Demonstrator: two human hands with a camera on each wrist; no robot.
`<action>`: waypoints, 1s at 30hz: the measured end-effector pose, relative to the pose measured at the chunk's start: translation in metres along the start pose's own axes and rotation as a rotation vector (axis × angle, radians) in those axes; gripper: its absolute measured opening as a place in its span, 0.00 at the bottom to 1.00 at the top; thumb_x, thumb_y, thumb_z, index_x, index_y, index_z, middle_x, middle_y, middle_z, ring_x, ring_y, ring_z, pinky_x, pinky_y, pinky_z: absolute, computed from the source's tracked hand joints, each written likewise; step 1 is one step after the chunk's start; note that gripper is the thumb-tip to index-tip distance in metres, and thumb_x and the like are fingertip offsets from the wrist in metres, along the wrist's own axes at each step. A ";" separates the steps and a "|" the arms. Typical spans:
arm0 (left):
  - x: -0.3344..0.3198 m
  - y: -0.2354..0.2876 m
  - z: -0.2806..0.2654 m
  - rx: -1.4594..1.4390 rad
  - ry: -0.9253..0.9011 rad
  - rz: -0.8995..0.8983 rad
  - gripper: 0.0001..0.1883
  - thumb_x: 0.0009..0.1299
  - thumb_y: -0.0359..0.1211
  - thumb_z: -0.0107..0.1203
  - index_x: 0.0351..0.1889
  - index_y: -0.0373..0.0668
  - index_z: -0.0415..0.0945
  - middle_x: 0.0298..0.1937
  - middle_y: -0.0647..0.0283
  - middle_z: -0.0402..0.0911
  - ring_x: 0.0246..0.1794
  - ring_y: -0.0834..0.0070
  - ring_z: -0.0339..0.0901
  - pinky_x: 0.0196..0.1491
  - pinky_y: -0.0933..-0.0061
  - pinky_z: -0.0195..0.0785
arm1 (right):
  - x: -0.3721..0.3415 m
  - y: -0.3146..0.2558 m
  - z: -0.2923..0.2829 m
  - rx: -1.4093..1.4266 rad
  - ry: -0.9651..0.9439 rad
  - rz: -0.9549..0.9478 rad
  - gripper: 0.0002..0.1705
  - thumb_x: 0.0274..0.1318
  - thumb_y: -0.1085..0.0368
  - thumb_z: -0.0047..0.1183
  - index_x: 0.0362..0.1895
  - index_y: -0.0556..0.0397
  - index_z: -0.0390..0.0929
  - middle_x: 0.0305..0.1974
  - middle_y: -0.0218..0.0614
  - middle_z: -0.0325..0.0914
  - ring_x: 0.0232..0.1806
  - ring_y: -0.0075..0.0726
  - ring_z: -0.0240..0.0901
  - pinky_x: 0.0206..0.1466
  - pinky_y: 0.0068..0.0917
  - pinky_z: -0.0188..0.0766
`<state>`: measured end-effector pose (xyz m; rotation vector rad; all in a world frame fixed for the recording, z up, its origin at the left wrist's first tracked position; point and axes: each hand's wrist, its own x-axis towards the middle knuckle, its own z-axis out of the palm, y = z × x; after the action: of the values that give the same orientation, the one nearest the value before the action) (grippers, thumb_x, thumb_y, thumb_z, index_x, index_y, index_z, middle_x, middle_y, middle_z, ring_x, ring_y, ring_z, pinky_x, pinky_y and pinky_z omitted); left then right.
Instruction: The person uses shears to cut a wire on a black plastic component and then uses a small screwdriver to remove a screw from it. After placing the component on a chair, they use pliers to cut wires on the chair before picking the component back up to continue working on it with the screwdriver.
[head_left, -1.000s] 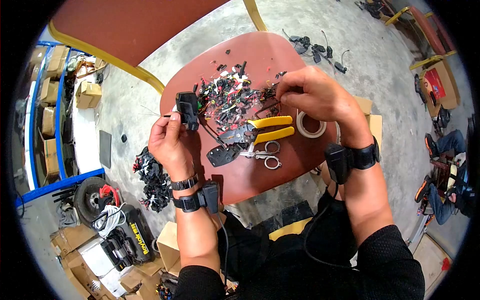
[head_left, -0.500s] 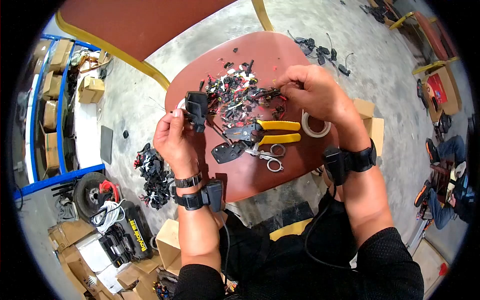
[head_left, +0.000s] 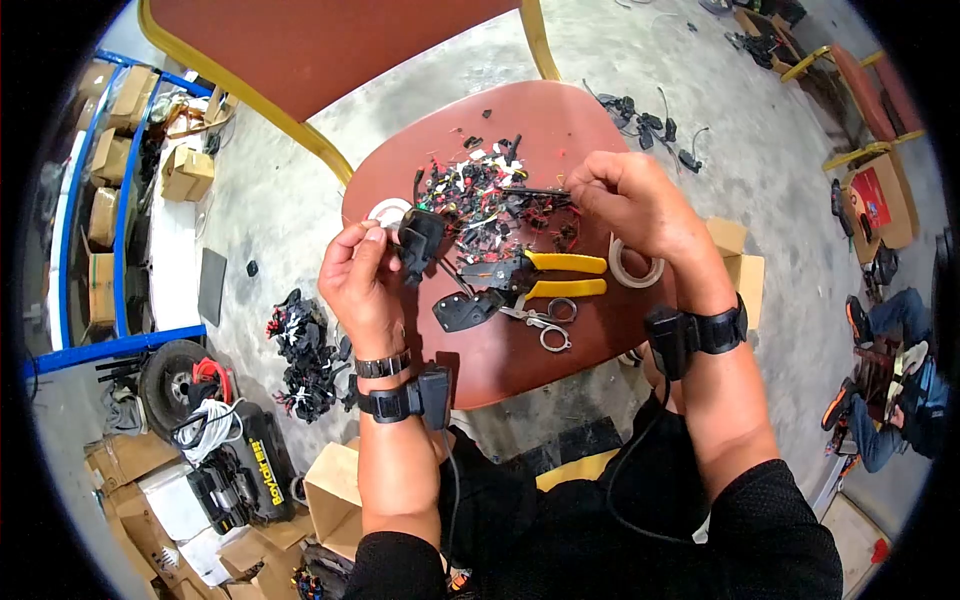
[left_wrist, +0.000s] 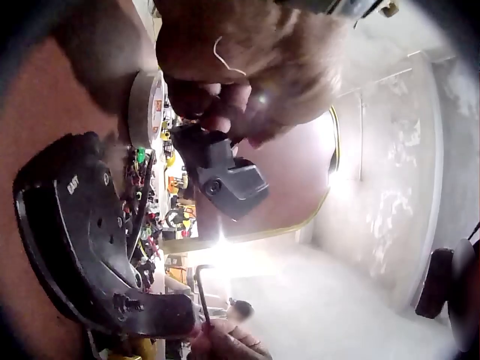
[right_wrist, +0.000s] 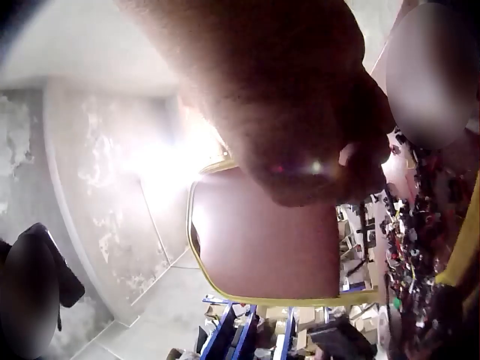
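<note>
Over the left side of the red-brown seat, the left hand [head_left: 358,280] holds a black plastic housing [head_left: 421,240] with its fingertips; the left wrist view shows the housing [left_wrist: 229,176] hanging under the curled fingers. The right hand [head_left: 632,205] pinches one end of a thin black rod [head_left: 538,192] above the scrap pile. A bent end of that rod [left_wrist: 202,296] shows in the left wrist view. Between and below the hands lie a pile of wire scraps and small parts [head_left: 480,205], yellow-handled pliers [head_left: 565,263], small scissors [head_left: 545,325] and a black flat part [head_left: 465,311].
A roll of tape [head_left: 634,270] lies at the seat's right and another white roll [head_left: 389,211] at its left. A chair back [head_left: 330,50] rises beyond. Black parts [head_left: 305,360] lie on the floor at left, with cardboard boxes [head_left: 738,255] beside the seat at right.
The housing has turned in the left hand and sits lower in view. The black rod in the right hand now points left across the pile. The whole view has shifted slightly.
</note>
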<state>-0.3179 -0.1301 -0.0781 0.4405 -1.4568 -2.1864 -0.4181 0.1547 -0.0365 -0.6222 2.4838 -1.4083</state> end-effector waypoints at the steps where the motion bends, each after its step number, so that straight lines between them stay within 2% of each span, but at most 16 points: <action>1: 0.001 -0.001 -0.001 -0.020 -0.004 -0.010 0.08 0.70 0.23 0.60 0.45 0.32 0.80 0.35 0.59 0.84 0.25 0.81 0.74 0.29 0.84 0.66 | 0.000 -0.005 0.001 0.050 -0.019 0.017 0.05 0.58 0.70 0.57 0.35 0.59 0.82 0.26 0.41 0.81 0.28 0.32 0.78 0.34 0.31 0.74; 4: 0.000 0.000 0.006 0.018 -0.004 -0.020 0.07 0.70 0.23 0.60 0.45 0.32 0.81 0.36 0.57 0.85 0.25 0.81 0.74 0.29 0.84 0.65 | 0.003 0.000 0.017 0.439 -0.084 0.010 0.05 0.63 0.71 0.54 0.38 0.58 0.81 0.25 0.33 0.79 0.27 0.23 0.75 0.31 0.26 0.72; 5: -0.002 0.002 0.011 0.062 -0.003 -0.019 0.07 0.70 0.24 0.61 0.45 0.32 0.81 0.35 0.57 0.85 0.25 0.81 0.74 0.28 0.85 0.65 | 0.003 -0.001 0.020 0.478 -0.103 0.031 0.05 0.67 0.71 0.53 0.42 0.58 0.80 0.25 0.30 0.78 0.27 0.21 0.74 0.30 0.21 0.71; 9: -0.004 0.000 0.014 0.072 -0.144 -0.056 0.07 0.71 0.27 0.61 0.42 0.32 0.83 0.29 0.58 0.84 0.20 0.83 0.71 0.26 0.84 0.62 | 0.003 -0.022 0.029 0.727 -0.160 0.086 0.07 0.68 0.71 0.52 0.44 0.60 0.79 0.28 0.30 0.79 0.27 0.21 0.75 0.31 0.20 0.73; 12: -0.005 -0.001 0.017 0.026 -0.174 -0.133 0.08 0.72 0.29 0.61 0.43 0.32 0.82 0.30 0.58 0.84 0.21 0.82 0.71 0.25 0.85 0.62 | 0.002 -0.029 0.039 0.758 -0.167 0.060 0.07 0.68 0.71 0.52 0.44 0.60 0.80 0.28 0.29 0.79 0.29 0.22 0.76 0.34 0.20 0.74; 13: -0.006 -0.001 0.019 -0.028 -0.191 -0.139 0.09 0.73 0.31 0.61 0.44 0.32 0.81 0.30 0.58 0.84 0.21 0.82 0.71 0.24 0.85 0.62 | 0.002 -0.029 0.041 0.765 -0.208 0.048 0.07 0.68 0.71 0.52 0.44 0.60 0.80 0.29 0.30 0.79 0.31 0.21 0.76 0.37 0.20 0.74; 16: 0.000 -0.004 0.015 -0.105 -0.201 -0.146 0.10 0.73 0.31 0.61 0.44 0.32 0.81 0.31 0.59 0.84 0.21 0.81 0.72 0.24 0.85 0.62 | 0.001 -0.025 0.053 0.745 -0.245 0.046 0.08 0.67 0.71 0.52 0.44 0.61 0.80 0.30 0.30 0.80 0.33 0.21 0.77 0.39 0.21 0.74; 17: 0.001 -0.004 0.014 -0.057 -0.199 -0.142 0.11 0.74 0.32 0.59 0.48 0.33 0.79 0.30 0.62 0.83 0.21 0.81 0.73 0.24 0.83 0.64 | 0.001 -0.022 0.055 0.716 -0.262 0.012 0.08 0.66 0.70 0.52 0.45 0.61 0.80 0.30 0.30 0.80 0.33 0.20 0.77 0.38 0.22 0.73; 23: 0.002 -0.006 0.014 -0.059 -0.143 -0.113 0.12 0.74 0.32 0.59 0.48 0.33 0.79 0.32 0.63 0.83 0.23 0.81 0.74 0.27 0.83 0.66 | 0.000 -0.033 0.058 0.610 -0.296 0.060 0.09 0.65 0.70 0.54 0.45 0.61 0.81 0.32 0.33 0.82 0.34 0.22 0.78 0.39 0.23 0.74; 26: 0.002 -0.004 0.009 -0.042 -0.230 -0.147 0.12 0.74 0.33 0.59 0.49 0.33 0.79 0.34 0.63 0.83 0.24 0.81 0.75 0.28 0.82 0.67 | 0.001 -0.034 0.060 0.510 -0.324 0.031 0.09 0.64 0.69 0.56 0.44 0.62 0.82 0.32 0.35 0.83 0.34 0.23 0.78 0.39 0.24 0.75; 30: 0.002 -0.006 0.009 -0.068 -0.250 -0.136 0.10 0.74 0.33 0.59 0.46 0.35 0.80 0.32 0.61 0.84 0.23 0.80 0.75 0.27 0.82 0.67 | 0.002 -0.036 0.059 0.630 -0.375 0.131 0.09 0.63 0.70 0.57 0.44 0.63 0.81 0.31 0.35 0.82 0.34 0.23 0.78 0.39 0.23 0.75</action>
<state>-0.3253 -0.1219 -0.0800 0.2558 -1.5124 -2.4646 -0.3875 0.0927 -0.0358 -0.5098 1.6380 -1.7079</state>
